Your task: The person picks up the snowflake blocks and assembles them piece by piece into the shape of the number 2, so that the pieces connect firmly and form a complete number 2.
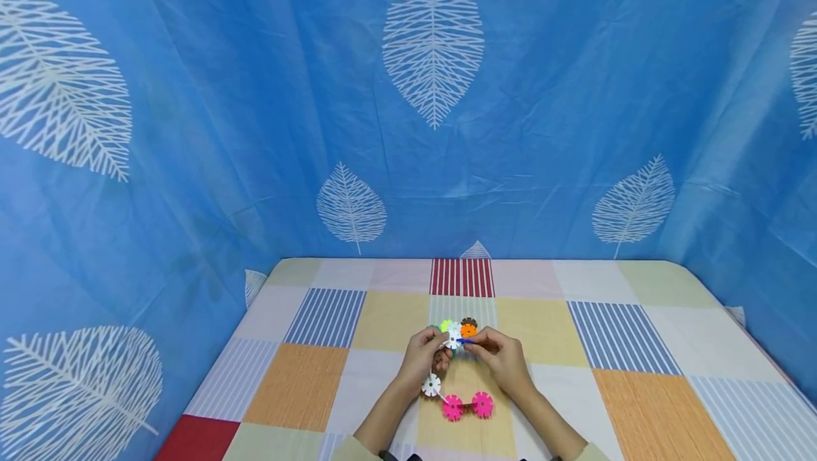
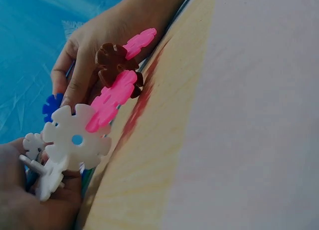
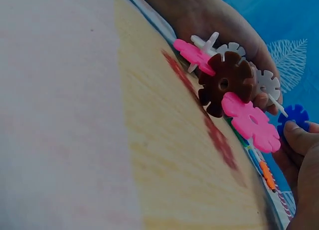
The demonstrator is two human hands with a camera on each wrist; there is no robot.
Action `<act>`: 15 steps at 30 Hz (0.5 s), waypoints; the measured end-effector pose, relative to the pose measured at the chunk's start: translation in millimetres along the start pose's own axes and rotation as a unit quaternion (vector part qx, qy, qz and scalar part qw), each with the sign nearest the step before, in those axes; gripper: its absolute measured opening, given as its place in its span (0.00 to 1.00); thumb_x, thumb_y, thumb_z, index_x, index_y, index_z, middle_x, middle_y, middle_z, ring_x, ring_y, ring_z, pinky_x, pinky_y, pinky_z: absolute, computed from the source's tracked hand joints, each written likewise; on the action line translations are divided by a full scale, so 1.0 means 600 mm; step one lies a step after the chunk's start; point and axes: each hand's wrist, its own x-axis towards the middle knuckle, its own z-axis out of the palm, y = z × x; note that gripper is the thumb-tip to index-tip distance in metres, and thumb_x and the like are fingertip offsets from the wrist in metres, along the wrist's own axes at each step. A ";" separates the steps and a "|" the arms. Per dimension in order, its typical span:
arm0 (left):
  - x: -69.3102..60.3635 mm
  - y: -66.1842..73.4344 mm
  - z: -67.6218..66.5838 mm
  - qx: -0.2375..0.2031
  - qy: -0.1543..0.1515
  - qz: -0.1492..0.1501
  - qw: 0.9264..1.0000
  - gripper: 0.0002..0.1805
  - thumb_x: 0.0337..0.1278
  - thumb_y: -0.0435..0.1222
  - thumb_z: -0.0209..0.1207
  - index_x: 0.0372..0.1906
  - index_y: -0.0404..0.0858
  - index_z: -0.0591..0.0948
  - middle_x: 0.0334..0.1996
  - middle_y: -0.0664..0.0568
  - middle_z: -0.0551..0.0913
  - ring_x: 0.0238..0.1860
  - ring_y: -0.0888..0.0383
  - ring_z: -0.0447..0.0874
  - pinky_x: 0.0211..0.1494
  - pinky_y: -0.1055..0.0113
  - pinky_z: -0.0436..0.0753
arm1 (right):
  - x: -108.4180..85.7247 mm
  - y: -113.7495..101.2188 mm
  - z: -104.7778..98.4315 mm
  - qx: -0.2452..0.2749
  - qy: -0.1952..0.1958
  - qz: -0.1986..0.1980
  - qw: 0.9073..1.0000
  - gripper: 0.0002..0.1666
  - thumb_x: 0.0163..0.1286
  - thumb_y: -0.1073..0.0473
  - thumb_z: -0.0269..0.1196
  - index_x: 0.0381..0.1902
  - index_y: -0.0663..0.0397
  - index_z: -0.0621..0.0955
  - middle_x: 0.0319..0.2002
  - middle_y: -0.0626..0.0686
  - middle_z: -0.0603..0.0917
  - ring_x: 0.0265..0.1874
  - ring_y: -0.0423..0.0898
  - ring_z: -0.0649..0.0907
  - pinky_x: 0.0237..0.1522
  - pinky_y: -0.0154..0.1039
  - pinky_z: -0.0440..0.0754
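My left hand (image 1: 421, 356) holds a chain of notched plastic discs by a white disc (image 1: 454, 337) at its upper end. The chain curves down past another white disc (image 1: 431, 385) to a pink disc (image 1: 453, 408), a brown disc (image 3: 227, 83) and a second pink disc (image 1: 482, 405). Between thumb and fingers, my right hand (image 1: 504, 356) pinches a blue disc (image 3: 295, 115), edge-on in the head view. The blue disc is right beside a white one in the left hand; whether their slots engage I cannot tell.
Just beyond the hands are an orange disc (image 1: 469, 331), a dark brown disc (image 1: 469, 321) and a lime disc (image 1: 445, 324). A patchwork cloth covers the table (image 1: 383, 312). Blue leaf-print curtains (image 1: 542, 128) hang behind and at both sides.
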 end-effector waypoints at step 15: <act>0.004 -0.004 0.003 -0.019 0.039 -0.008 0.999 0.09 0.62 0.34 0.51 0.27 0.36 0.72 0.17 0.51 0.76 0.13 0.64 0.70 0.16 0.79 0.69 | -0.001 0.067 0.004 -0.199 0.004 0.018 0.980 0.22 0.49 0.70 0.70 0.46 0.57 0.82 0.38 0.52 0.83 0.34 0.45 0.77 0.35 0.37 0.78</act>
